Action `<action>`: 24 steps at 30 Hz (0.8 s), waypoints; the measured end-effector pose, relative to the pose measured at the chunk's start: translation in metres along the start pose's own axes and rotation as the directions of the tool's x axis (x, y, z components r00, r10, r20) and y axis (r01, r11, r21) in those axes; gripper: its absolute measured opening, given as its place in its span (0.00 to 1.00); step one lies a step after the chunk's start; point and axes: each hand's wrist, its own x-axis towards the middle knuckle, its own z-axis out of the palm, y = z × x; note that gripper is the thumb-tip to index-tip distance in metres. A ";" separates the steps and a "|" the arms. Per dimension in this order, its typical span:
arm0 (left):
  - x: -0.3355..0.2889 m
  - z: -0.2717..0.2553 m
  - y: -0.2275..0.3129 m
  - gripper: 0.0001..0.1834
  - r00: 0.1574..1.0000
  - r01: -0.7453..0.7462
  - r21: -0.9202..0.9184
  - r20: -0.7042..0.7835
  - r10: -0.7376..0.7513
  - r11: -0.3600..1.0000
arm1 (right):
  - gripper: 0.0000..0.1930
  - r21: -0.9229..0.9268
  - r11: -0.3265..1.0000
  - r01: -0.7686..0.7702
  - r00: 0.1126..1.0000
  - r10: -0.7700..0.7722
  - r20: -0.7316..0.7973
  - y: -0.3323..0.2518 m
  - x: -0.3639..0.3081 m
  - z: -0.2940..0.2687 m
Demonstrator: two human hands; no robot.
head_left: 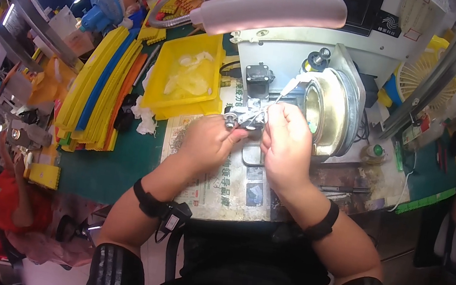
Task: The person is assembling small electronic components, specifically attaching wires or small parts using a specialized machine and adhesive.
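Observation:
Both of my hands work close together at a small metal fixture [244, 118] on the front of a bench machine [293, 50]. My left hand [207, 142] is closed at the fixture's left side, thumb and fingers pinched together. What lies in that pinch is too small to name. Just right of the fixture my right hand [288, 144] is closed too, its fingers curled inward and hiding whatever they hold. A thin whitish strip [291, 86] slants down toward the right fingers. Beside them stands a round gold-rimmed wheel [314, 109] in a grey housing.
A pale lamp [275, 13] hangs above the hands. Yellow trays [181, 76] and a stack of yellow, blue and orange strips [100, 86] fill the left. Printed paper [204, 190] covers the bench front. A blue fan [105, 3] stands behind; other people sit either side.

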 end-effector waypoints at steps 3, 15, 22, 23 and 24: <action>0.000 -0.002 -0.007 0.18 0.997 -0.072 -0.024 -0.034 0.071 0.997 | 0.10 -0.058 0.995 0.086 0.995 -0.088 -0.036 0.005 0.000 0.005; -0.017 -0.066 0.020 0.05 0.954 0.299 -0.152 0.014 -0.300 0.942 | 0.09 0.017 0.998 -0.053 0.999 0.053 0.008 -0.011 -0.040 -0.008; 0.008 -0.042 0.074 0.07 0.996 0.088 -0.484 0.058 -0.068 0.870 | 0.07 0.118 0.978 -0.174 0.981 0.162 0.108 -0.022 -0.062 -0.023; 0.010 -0.039 0.075 0.07 0.997 0.075 -0.483 0.039 -0.064 0.873 | 0.07 0.169 0.970 -0.175 0.981 0.158 0.113 -0.021 -0.061 -0.022; 0.011 -0.034 0.077 0.06 0.998 0.065 -0.481 0.022 -0.062 0.874 | 0.07 0.168 0.969 -0.179 0.981 0.163 0.109 -0.021 -0.061 -0.021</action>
